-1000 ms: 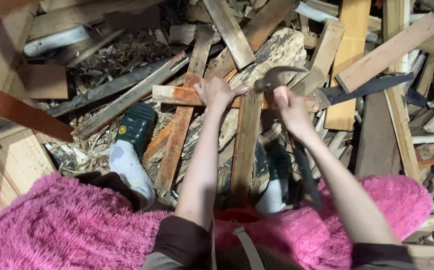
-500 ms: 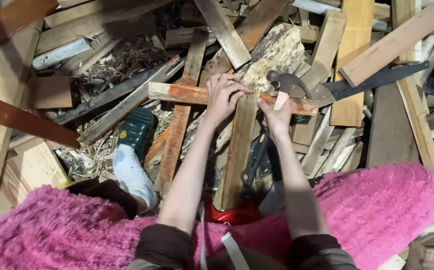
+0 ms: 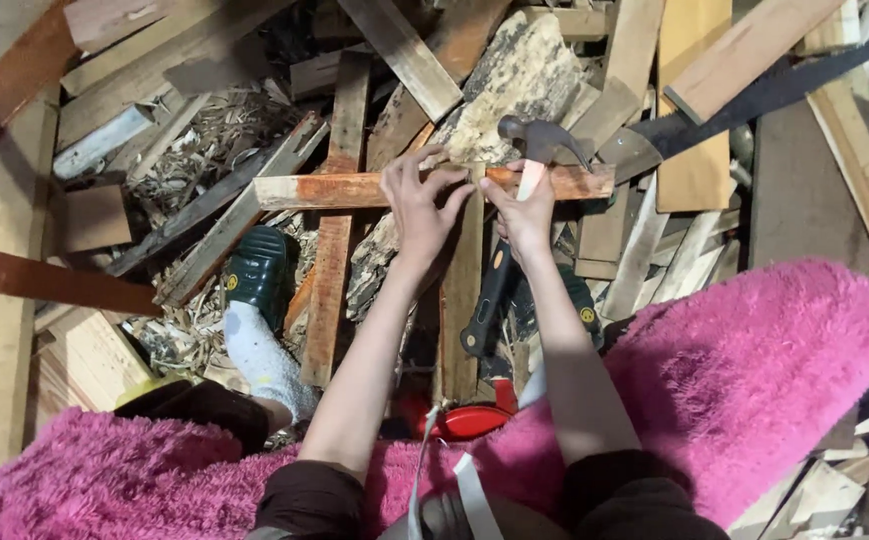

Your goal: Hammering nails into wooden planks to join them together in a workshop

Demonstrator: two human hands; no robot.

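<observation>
My left hand (image 3: 419,205) grips a reddish horizontal slat (image 3: 334,189), fingers curled over its top edge and thumb below. Whether it pinches a nail there I cannot tell. My right hand (image 3: 526,215) holds a claw hammer (image 3: 537,140) by the handle, just under the steel head. The black handle (image 3: 484,300) hangs down past my wrist. The hammer head sits over the slat, right beside my left fingertips. Under the slat a pale upright plank (image 3: 459,290) runs toward me.
Loose boards and offcuts are piled all around. A dark saw blade (image 3: 744,100) lies at the upper right. My feet are in green clogs (image 3: 259,268), the left one with a white sock. A pink fluffy garment (image 3: 754,370) covers my knees. Wood shavings (image 3: 194,140) lie at the left.
My two hands have drawn closer together on the reddish slat. The right hand has slid up to just under the hammer head, which now sits next to my left fingers.
</observation>
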